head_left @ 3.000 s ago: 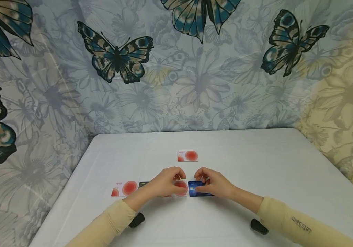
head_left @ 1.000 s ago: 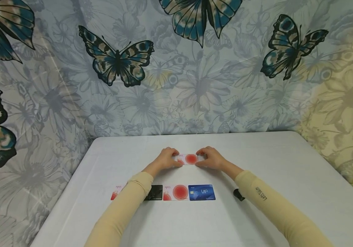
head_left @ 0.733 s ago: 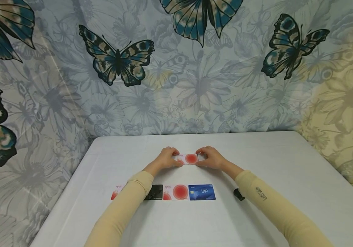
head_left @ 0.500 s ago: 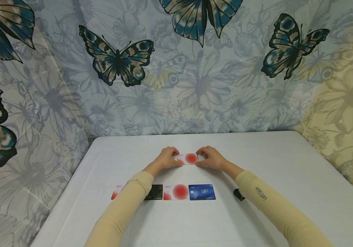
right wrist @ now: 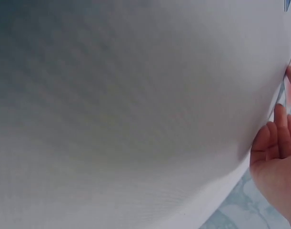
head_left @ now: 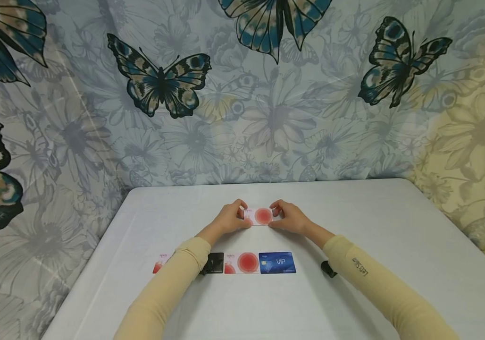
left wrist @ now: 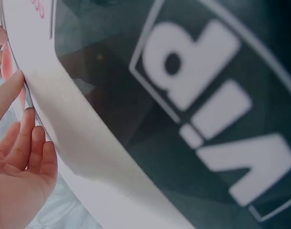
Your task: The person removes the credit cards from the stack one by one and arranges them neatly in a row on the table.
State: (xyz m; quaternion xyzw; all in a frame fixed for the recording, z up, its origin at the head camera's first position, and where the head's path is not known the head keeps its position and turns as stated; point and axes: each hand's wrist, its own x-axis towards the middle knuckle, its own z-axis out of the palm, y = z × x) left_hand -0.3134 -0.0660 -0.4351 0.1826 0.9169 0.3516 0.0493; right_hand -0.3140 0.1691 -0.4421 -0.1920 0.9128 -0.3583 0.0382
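Note:
Both hands are at a pink-and-white card (head_left: 258,216) with a large red disc, toward the back of the white table. My left hand (head_left: 228,216) holds its left end, thumb at the near corner and fingers at the far one. My right hand (head_left: 290,216) holds the right end the same way. In the left wrist view the left thumb and fingertips (left wrist: 28,114) meet at the card's thin edge. The right wrist view shows the right fingers (right wrist: 279,112) beside the edge, the hand partly cut off by the frame.
Nearer on the table (head_left: 331,311) lies a side-by-side row: a pink card (head_left: 159,262), a black card (head_left: 215,263), another pink card (head_left: 247,263) and a blue VIP card (head_left: 277,262). The left sleeve (head_left: 170,283) covers part of the row. Butterfly-print cloth (head_left: 276,118) hangs behind.
Both hands have gone from the blue card in the near row to the pink card farther back. Since half a second ago, the left fingers have drawn in and the card's far edge looks slightly higher.

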